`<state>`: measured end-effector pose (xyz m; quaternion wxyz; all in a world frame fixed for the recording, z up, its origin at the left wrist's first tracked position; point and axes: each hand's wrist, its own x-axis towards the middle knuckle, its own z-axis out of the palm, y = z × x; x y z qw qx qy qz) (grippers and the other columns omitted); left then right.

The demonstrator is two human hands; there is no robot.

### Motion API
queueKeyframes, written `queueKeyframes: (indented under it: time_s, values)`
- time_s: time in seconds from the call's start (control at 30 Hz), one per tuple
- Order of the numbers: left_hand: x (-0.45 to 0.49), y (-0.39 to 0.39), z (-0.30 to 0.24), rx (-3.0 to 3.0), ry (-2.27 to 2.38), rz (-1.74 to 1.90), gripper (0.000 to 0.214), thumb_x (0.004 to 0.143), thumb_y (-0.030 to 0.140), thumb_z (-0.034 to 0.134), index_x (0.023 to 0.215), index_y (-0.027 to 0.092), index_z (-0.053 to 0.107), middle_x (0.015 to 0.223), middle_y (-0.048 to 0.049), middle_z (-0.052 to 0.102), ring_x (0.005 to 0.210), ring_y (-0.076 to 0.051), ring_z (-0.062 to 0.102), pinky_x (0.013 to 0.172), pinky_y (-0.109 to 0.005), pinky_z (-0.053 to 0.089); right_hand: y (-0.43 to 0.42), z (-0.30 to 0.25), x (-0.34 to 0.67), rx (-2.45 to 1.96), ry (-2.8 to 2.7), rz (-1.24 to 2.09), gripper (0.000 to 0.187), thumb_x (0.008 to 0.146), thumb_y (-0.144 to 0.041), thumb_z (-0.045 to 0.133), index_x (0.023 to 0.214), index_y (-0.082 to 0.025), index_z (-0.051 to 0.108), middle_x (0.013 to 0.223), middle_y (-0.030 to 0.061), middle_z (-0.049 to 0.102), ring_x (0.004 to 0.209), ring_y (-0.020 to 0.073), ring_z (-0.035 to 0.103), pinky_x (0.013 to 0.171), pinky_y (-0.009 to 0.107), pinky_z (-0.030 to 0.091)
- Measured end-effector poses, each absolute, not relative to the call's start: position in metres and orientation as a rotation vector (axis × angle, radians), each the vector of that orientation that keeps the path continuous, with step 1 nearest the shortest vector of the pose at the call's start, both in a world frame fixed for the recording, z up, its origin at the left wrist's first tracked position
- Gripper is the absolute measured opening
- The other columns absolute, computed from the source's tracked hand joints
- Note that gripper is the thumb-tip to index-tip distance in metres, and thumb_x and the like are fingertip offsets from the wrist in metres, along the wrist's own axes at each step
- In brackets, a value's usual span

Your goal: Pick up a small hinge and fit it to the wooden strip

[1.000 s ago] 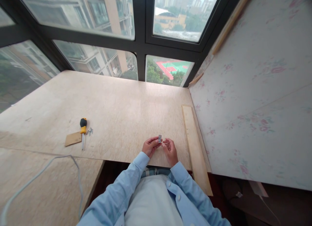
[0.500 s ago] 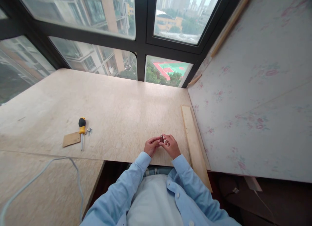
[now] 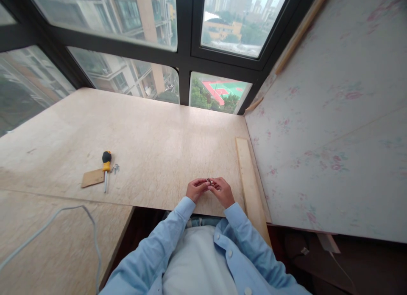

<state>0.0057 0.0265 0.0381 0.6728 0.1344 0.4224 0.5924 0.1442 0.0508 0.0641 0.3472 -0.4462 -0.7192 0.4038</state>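
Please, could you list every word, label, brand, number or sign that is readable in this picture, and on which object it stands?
None: I can read no text anywhere.
Screwdriver: too small to tell if its handle is marked.
Small metal piece between the fingers: mostly covered, too small to read.
Flat brown piece: no lettering visible.

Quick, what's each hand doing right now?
Left hand: closed, holding a small metal piece, mostly hidden.
Right hand: closed, apparently gripping the same piece from the other side.
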Motion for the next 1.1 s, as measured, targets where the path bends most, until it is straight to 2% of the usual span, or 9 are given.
queueKeyframes:
  time_s: [0.2,0.47,0.7,0.87,1.1]
  values:
    - [0.008,0.03,0.04,0.295,0.98,1.319,0.039,0.048,0.023,0.08,0.081,0.008,0.064,0.084,-0.0107,0.066,0.076,-0.019,0.062,0.076,-0.035,0.051,0.049,0.065,0.149,-1.169,-1.778,1.107,0.027,0.076,-0.033,0.061,0.098,-0.018,0.065,0.089,0.0069,0.057,0.081,0.0144,0.057,0.066,0.025,0.05]
    - [0.009,0.027,0.036,0.382,1.018,1.293,0.038,0.049,0.024,0.079,0.08,0.008,0.064,0.081,-0.0101,0.066,0.073,-0.018,0.062,0.074,-0.033,0.051,0.039,0.053,0.15,-1.225,-1.59,1.198,0.027,0.076,-0.033,0.06,0.098,-0.017,0.065,0.092,0.008,0.059,0.08,0.0158,0.059,0.069,0.028,0.052]
    - [0.009,0.026,0.036,0.473,1.036,1.258,0.037,0.049,0.026,0.079,0.079,0.009,0.064,0.08,-0.0099,0.066,0.071,-0.017,0.062,0.074,-0.032,0.051,0.031,0.057,0.149,-1.257,-1.52,1.208,0.028,0.079,-0.036,0.056,0.096,-0.015,0.065,0.091,0.0087,0.06,0.068,0.0138,0.06,0.062,0.027,0.053]
    - [0.009,0.024,0.037,0.505,1.07,1.274,0.036,0.05,0.028,0.078,0.077,0.01,0.065,0.081,-0.0101,0.066,0.074,-0.018,0.062,0.074,-0.032,0.051,0.029,0.055,0.148,-1.274,-1.524,1.186,0.029,0.075,-0.036,0.061,0.094,-0.015,0.065,0.092,0.0088,0.06,0.075,0.0156,0.06,0.066,0.028,0.053]
    - [0.01,0.023,0.036,0.566,1.076,1.311,0.032,0.051,0.028,0.078,0.075,0.01,0.066,0.081,-0.0099,0.066,0.074,-0.018,0.062,0.075,-0.033,0.05,0.031,0.055,0.151,-1.262,-1.602,1.169,0.027,0.076,-0.033,0.061,0.096,-0.017,0.065,0.092,0.0075,0.06,0.075,0.0148,0.06,0.066,0.028,0.052]
